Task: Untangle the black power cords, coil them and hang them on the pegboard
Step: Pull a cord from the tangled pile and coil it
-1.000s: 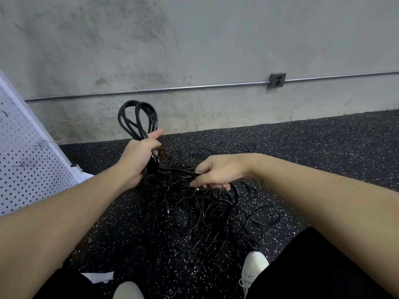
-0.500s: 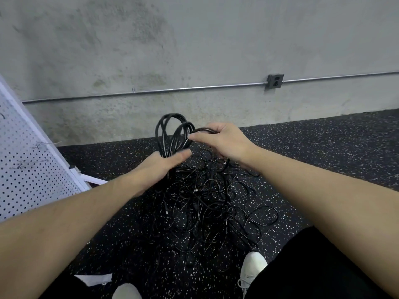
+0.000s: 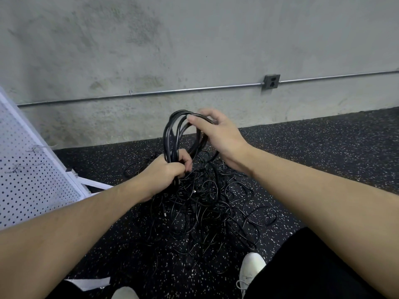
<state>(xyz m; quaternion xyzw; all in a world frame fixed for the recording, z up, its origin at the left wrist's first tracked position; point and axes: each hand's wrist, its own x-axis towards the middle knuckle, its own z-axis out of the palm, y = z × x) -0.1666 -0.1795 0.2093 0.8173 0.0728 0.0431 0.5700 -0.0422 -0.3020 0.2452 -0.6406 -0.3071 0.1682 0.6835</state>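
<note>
A coil of black power cord (image 3: 172, 134) stands upright above the floor, its loops gathered at the bottom in my left hand (image 3: 167, 169), which grips them in a fist. My right hand (image 3: 212, 131) holds the top right of the coil, fingers curled over the strands. Below both hands a tangled heap of black cords (image 3: 207, 208) lies on the speckled black floor. The white pegboard (image 3: 28, 180) leans at the left edge, with a few thin metal hooks (image 3: 34, 148) on it.
A grey concrete wall with a metal conduit (image 3: 151, 94) and an outlet box (image 3: 271, 81) runs behind the heap. My white shoes (image 3: 251, 269) and dark trousers are at the bottom. A scrap of white paper (image 3: 90, 283) lies on the floor at lower left.
The coil has grown and shifted right and up. My right hand brought a strand up from the heap and laid it over the coil's top; my left hand closed into a fist round the base.
</note>
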